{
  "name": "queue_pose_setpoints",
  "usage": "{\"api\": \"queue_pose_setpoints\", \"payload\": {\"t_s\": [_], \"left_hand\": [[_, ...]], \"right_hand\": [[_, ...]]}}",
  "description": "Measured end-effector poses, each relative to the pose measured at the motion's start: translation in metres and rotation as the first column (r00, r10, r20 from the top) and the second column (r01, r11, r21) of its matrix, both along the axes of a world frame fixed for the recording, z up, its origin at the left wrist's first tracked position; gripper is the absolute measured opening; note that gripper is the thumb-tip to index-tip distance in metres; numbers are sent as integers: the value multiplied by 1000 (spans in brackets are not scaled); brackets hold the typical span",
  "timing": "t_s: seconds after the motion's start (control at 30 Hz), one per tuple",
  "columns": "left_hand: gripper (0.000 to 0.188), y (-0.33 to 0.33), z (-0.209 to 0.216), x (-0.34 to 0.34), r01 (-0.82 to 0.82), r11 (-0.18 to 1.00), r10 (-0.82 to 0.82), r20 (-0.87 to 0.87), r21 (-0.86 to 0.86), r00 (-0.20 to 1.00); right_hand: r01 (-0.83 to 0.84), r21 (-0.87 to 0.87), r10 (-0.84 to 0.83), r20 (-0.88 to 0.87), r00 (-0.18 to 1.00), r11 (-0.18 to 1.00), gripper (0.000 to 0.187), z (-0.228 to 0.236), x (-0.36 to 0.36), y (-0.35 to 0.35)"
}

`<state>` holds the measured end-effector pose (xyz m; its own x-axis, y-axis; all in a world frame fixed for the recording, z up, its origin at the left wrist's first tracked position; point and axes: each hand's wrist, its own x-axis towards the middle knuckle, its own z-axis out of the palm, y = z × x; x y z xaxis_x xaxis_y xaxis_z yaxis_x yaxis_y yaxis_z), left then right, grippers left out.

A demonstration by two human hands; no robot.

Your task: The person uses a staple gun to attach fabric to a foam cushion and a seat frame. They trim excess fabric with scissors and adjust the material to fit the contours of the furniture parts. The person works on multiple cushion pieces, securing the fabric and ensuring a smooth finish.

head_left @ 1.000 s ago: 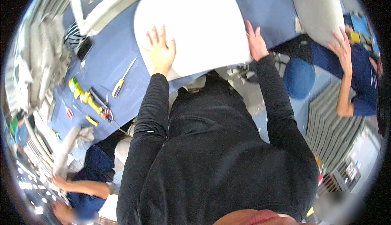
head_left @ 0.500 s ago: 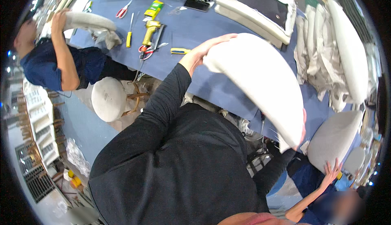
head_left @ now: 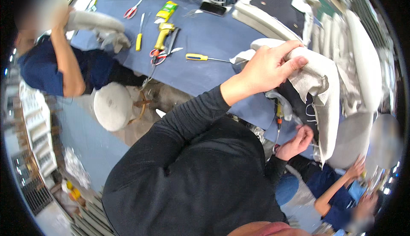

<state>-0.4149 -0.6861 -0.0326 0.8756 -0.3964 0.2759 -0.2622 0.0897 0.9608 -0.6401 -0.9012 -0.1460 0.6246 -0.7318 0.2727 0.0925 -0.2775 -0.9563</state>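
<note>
A cushion [head_left: 328,107] covered in pale grey fabric stands on edge over the table's near right side, its dark underside facing me. Loose fabric flaps and a white cord show along its inner rim. My left hand [head_left: 271,65] is closed on the upper edge, thumb over the fabric and fingers behind it. Below, next to the cushion's lower part, my right hand [head_left: 295,144] has its fingers curled together; what they hold, if anything, is too small to make out. A tool with a yellow and orange body [head_left: 279,114] lies between the hands, partly covered by clear plastic.
On the blue table [head_left: 183,75] lie a screwdriver [head_left: 197,57], a yellow staple gun [head_left: 163,36], scissors [head_left: 133,9] and a phone [head_left: 212,8]. Upholstered panels [head_left: 273,24] are stacked at the back. Co-workers handle cushions at left [head_left: 64,63] and lower right [head_left: 337,189].
The cushion has turned from its smooth white face to its underside and shifted right. My left hand moved right with it; my right hand has come off its lower edge.
</note>
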Motion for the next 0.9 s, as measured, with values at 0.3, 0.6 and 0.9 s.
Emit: {"api": "queue_pose_setpoints", "payload": {"t_s": [0.3, 0.6, 0.9], "left_hand": [[89, -2, -13, 14, 107, 937, -302, 620, 331, 724], [77, -57, 46, -14, 150, 959, -233, 369, 240, 900], [77, -48, 41, -27, 84, 894, -222, 273, 439, 936]], "right_hand": [[182, -343, -115, 208, 971, 922, 71, 62, 20, -59], [-118, -109, 145, 288, 947, 987, 56, 108, 59, -69], [-119, -185, 174, 323, 930, 976, 33, 103, 91, -60]]}}
